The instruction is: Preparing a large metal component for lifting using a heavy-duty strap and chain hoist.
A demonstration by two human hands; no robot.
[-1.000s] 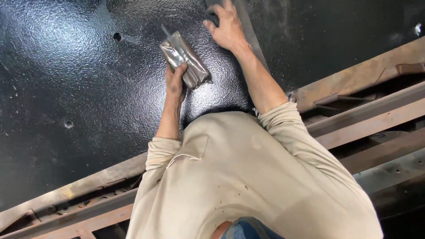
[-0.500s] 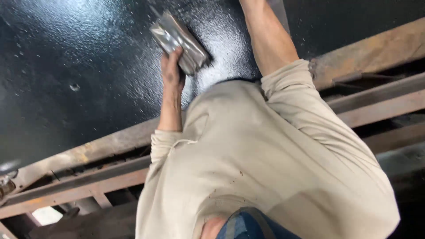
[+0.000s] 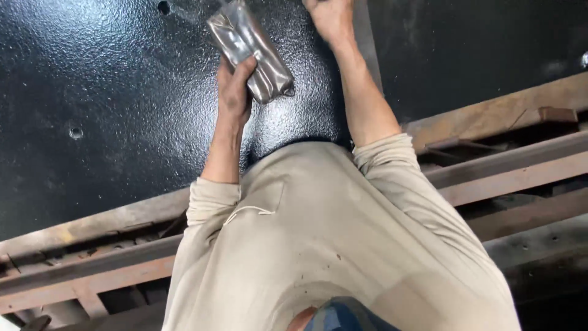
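My left hand (image 3: 234,92) grips the lower end of a shiny grey, paint-smeared packet (image 3: 250,50), which lies slanted against a glossy black textured panel (image 3: 110,92). My right hand (image 3: 331,17) rests on the same panel at the top edge of the view, beside a narrow grey strip (image 3: 366,43); its fingers are cut off by the frame. Both beige sleeves are pushed up to the elbows. My beige shirt (image 3: 331,245) fills the lower middle of the view.
Rusty brown metal rails (image 3: 502,171) run diagonally under the panel, from lower left (image 3: 86,270) to upper right. Small round holes (image 3: 76,132) dot the black panel, one of them near the top (image 3: 163,7). A darker panel (image 3: 490,43) lies to the right of the strip.
The view swung down and back up. My right hand left the frame half a second ago and shows again at the top edge. My left hand kept hold of the packet throughout.
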